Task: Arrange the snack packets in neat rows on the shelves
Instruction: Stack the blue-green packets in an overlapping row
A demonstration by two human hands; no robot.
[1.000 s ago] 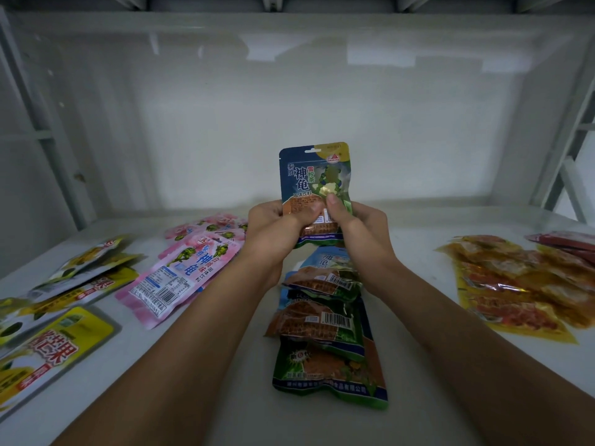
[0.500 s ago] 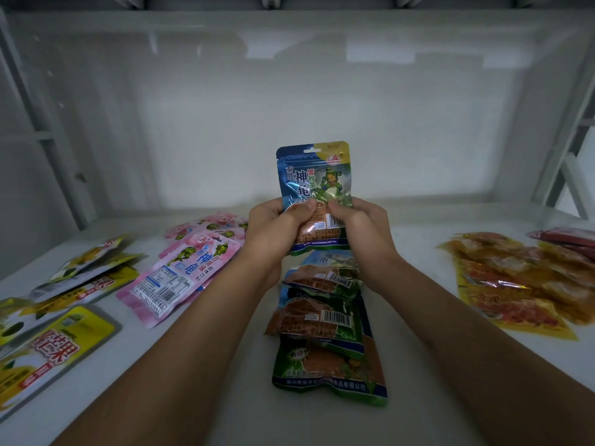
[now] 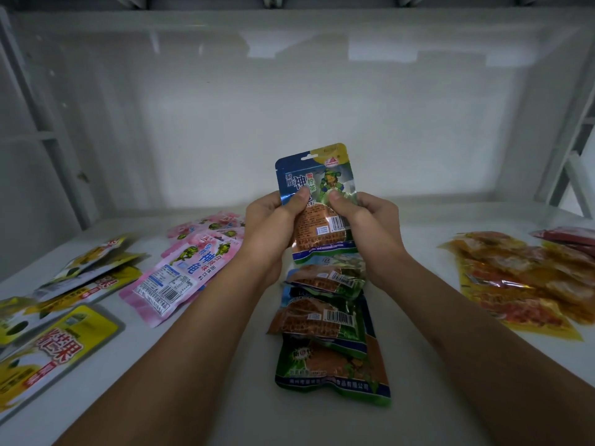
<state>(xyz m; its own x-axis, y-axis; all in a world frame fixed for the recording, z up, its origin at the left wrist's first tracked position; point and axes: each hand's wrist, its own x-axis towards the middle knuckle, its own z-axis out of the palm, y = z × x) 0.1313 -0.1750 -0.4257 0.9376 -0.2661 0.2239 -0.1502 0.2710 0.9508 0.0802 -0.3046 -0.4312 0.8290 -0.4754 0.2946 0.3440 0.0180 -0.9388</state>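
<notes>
A: Largest first. What bounds the scene?

B: White shelf [image 3: 225, 413], back panel beyond both hands. Both forearms reach in over its surface.

A: Stock on it?

B: Far to the right of the right hand [image 3: 370, 226]: orange-yellow packets [image 3: 515, 284], overlapped in a loose heap, with red packets [image 3: 566, 236] at the outer edge. Count unclear; glare on the film. To the left of the left hand [image 3: 267, 226], well apart: yellow packets [image 3: 58, 346], several, fanned and skewed. Just beside the left wrist: pink packets [image 3: 186, 272], one large on top, more behind it.

A: Directly below the hands?

B: Green packets [image 3: 328, 342], one row running toward the person, each overlapping the next, barcodes up.

A: Held item?

B: Blue packet [image 3: 317, 194], upright, above the far end of the green row, its lower edge near the row; contact there cannot be judged. A second packet face, orange-brown with a barcode, shows in front of its lower half.

A: Hand states?

B: Left hand grasps the packet's left edge, thumb on the front. Right hand grasps the right edge, thumb likewise on the front. Fingers of both curl behind.
</notes>
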